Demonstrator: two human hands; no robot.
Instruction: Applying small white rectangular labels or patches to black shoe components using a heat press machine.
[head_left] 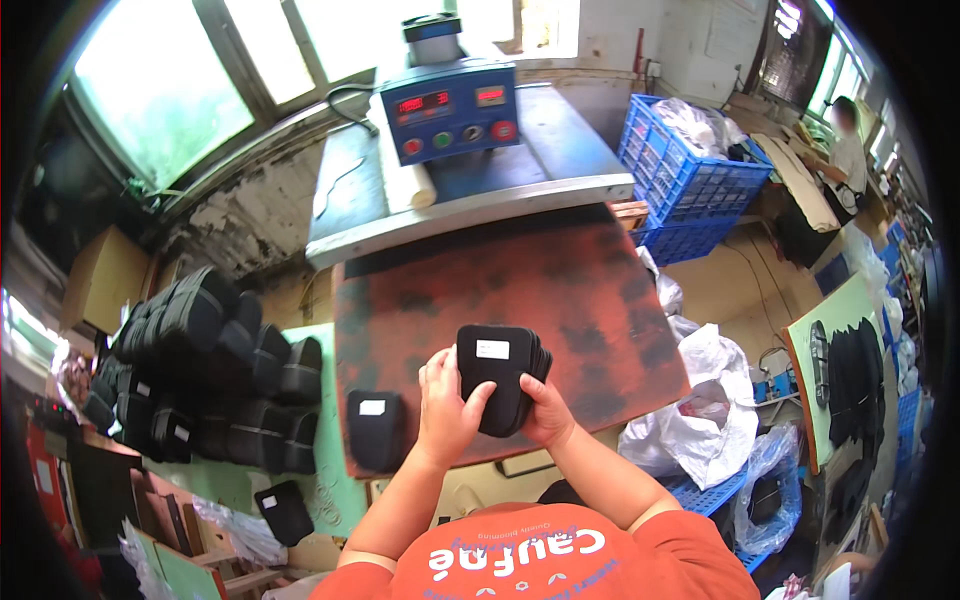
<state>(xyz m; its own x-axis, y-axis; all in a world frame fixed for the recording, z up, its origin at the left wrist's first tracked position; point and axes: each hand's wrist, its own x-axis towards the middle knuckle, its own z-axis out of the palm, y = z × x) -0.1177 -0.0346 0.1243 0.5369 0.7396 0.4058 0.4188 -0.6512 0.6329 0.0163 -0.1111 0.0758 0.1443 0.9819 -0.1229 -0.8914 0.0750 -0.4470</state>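
Note:
Between both hands I hold a small stack of black rounded pads (497, 375), which narrow toward the near end and have a white label on top. My left hand (447, 405) wraps the stack's left side, its thumb over the face. On the right side, my right hand (546, 410) grips the edges with the thumb on top. The stack is above the front part of a reddish-brown worn board (590, 310). A single black pad (376, 440) with a white label lies at the board's front left corner, beside my left forearm.
Many black pads (190, 310) are piled on a green table (325, 370) at the left. Behind the board stands a machine with a blue control box (450, 110). Blue crates (690, 180), white sacks (705, 400) and a green board with black pieces (855, 390) are on the right. Another person (848, 150) sits far right.

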